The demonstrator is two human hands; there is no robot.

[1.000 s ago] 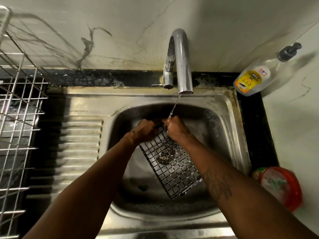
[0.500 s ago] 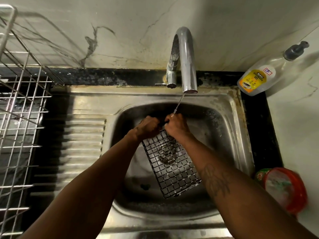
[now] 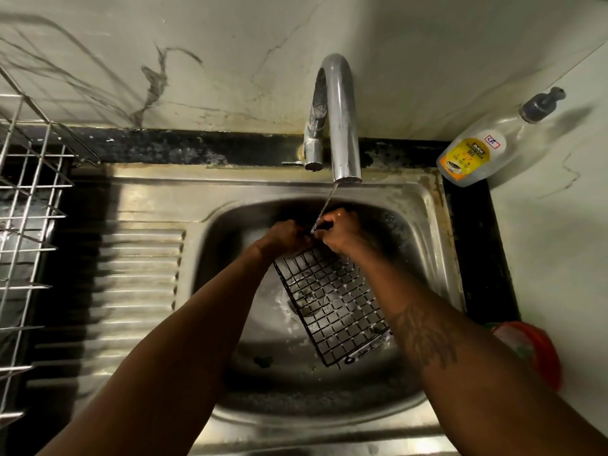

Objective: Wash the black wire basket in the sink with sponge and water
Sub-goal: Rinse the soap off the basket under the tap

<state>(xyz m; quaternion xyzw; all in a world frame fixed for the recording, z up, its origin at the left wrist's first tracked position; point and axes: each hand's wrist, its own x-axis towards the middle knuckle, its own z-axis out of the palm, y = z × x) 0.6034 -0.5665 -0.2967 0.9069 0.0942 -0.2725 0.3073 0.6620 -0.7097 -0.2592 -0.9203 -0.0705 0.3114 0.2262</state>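
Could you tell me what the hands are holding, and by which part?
The left hand and right hand both grip the black wire basket by its upper edge, nearest the tap.

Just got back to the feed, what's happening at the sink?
A person is holding a black wire grid basket tilted inside the stainless steel sink. The left hand and right hand both grip its far edge, right under a thin stream of water running from the curved chrome tap. No sponge is visible in either hand. A clear dish-soap bottle with a yellow label sits at the back right corner.
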